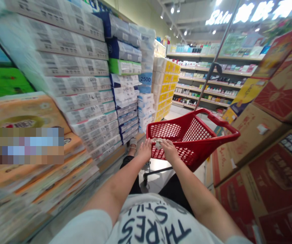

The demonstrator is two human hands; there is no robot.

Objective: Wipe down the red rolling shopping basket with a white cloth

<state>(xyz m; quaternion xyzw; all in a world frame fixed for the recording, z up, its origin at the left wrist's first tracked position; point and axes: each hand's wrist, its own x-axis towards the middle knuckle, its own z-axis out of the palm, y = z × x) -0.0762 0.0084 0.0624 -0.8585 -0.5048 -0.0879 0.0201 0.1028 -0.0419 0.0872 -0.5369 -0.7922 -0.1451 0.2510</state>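
In front of me stands a red plastic shopping cart [199, 149] with mesh walls, its handle at the far right end. My left hand [145, 149] rests against the near left corner of its rim, fingers stretched out. Beside it, my right hand [169, 150] presses a crumpled whitish cloth [158, 143] onto the same rim with its fingers bent over it. The cloth lies between the two hands; its exact kind is hard to make out.
Tall stacks of packaged tissue paper [85, 81] line the left side, with orange packs [29, 112] closest. Cardboard boxes [252, 142] rise on the right. A slanted pole [212, 67] stands behind the cart, and product shelves [212, 71] fill the back. A cart wheel [145, 179] shows near my legs.
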